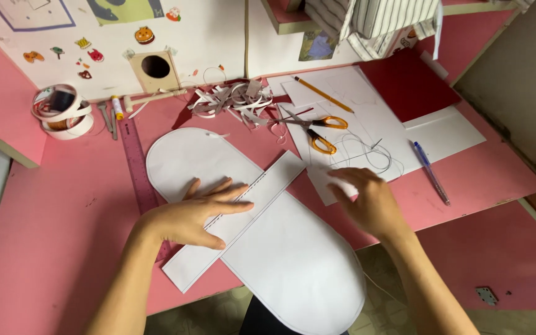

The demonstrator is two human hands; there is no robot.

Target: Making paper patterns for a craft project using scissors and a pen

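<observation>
My left hand (196,214) lies flat, fingers spread, on a white paper strip (237,217) that runs diagonally across a large white oval sheet (293,260) on the pink desk (69,229). A dashed line of stitches runs along the strip beside my fingers. My right hand (367,201) hovers, fingers loosely curled, over the edge of another white sheet (367,124), near a loose loop of thin thread (367,155); it holds nothing that I can see.
Orange-handled scissors (321,130) and a pencil (322,94) lie on the white sheets. A blue pen (431,172) lies at the right, a purple ruler (138,167) at the left, tape rolls (63,111) far left, paper scraps (231,99) and red card (407,84) behind.
</observation>
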